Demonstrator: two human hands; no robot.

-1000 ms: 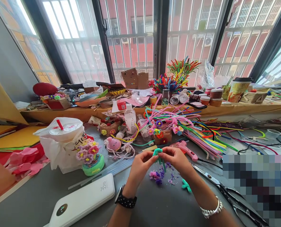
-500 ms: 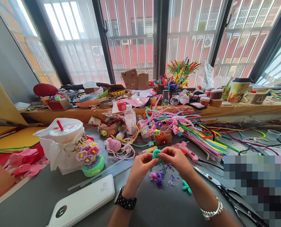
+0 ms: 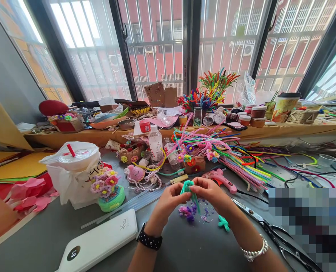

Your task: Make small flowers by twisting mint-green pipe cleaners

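A bent teal pipe cleaner (image 3: 187,186) is pinched between both hands above the grey table, its loose end hanging down. My left hand (image 3: 172,198) closes thumb and fingers on its left side. On the other side, my right hand (image 3: 209,192) grips it with fingertips pressed together. Below them lie purple and pink fuzzy bits (image 3: 187,212). A finished-looking teal pipe cleaner shape (image 3: 223,223) rests on the table beneath my right wrist. The pink glue gun (image 3: 221,179) lies just behind my right hand.
Large scissors (image 3: 262,223) lie to the right. At front left is a white power bank (image 3: 100,240), with a flower pot craft (image 3: 111,198) and a bagged drink cup (image 3: 76,158) behind it. Bundled pipe cleaners (image 3: 238,162) spread across the back right, near a plastic bottle (image 3: 156,145).
Both hands stay in nearly the same place, still pinching the teal pipe cleaner. Its hanging ends have shifted slightly. The power bank's display now shows lit digits.
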